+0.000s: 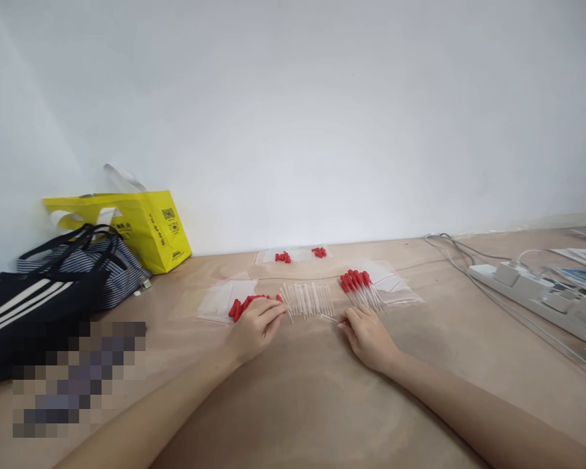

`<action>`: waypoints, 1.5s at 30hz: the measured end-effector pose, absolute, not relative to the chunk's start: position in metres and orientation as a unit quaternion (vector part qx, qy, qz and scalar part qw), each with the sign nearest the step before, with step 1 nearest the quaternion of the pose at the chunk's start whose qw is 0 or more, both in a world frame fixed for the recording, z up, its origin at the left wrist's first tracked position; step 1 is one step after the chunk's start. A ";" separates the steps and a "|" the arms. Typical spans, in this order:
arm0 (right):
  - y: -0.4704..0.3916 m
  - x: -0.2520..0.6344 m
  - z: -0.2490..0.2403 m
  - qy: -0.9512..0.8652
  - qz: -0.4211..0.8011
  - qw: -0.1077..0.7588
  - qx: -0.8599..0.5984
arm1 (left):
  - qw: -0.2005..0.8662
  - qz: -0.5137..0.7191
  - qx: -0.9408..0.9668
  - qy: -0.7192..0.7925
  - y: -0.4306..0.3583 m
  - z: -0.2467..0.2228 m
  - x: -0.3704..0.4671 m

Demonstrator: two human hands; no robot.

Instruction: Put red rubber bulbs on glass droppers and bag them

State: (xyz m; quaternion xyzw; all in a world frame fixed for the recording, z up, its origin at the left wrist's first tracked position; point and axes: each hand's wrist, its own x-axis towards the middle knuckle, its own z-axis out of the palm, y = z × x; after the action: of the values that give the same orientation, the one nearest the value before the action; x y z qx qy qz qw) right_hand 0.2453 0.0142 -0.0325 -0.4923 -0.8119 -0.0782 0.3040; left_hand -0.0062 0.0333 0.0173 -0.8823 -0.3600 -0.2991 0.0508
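Observation:
My left hand (258, 326) is closed, fingertips pinched together beside a pile of small red caps (241, 306). A bit of red shows just behind its fingertips, but whether it is held I cannot tell. In the middle lies a row of thin white sticks (310, 301), side by side on the table. My right hand (368, 339) pinches one thin white stick (329, 318), which points left toward the row's near end. Just beyond that hand lie several sticks with red caps (359, 284) on their far ends, fanned together.
Clear plastic bags (219, 303) lie under the caps. Near the wall sits another bag with two red clusters (300, 255). A yellow bag (163, 234), a striped bag (127, 277) and a black bag (53, 306) stand left. At right are a power strip (493, 281) and cables.

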 end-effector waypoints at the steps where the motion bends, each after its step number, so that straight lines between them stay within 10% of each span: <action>1: 0.014 0.245 -0.032 -0.817 -0.071 0.312 -0.480 | 0.013 -0.321 -0.876 -0.359 0.025 0.013 -0.010; 7: 0.012 0.244 -0.030 -0.834 -0.024 0.314 -0.452 | -0.135 -0.267 -0.890 -0.343 -0.004 0.006 -0.022; 45: -0.001 0.211 -0.024 -0.876 0.025 0.343 -0.337 | -0.070 -0.286 -0.849 -0.439 0.001 -0.007 0.011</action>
State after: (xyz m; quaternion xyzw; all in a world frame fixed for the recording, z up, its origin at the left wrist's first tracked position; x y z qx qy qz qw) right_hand 0.2114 -0.0009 -0.0243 -0.3369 -0.8765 0.0251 0.3431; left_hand 0.0111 0.0012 -0.0067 -0.8491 -0.4385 -0.2858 -0.0703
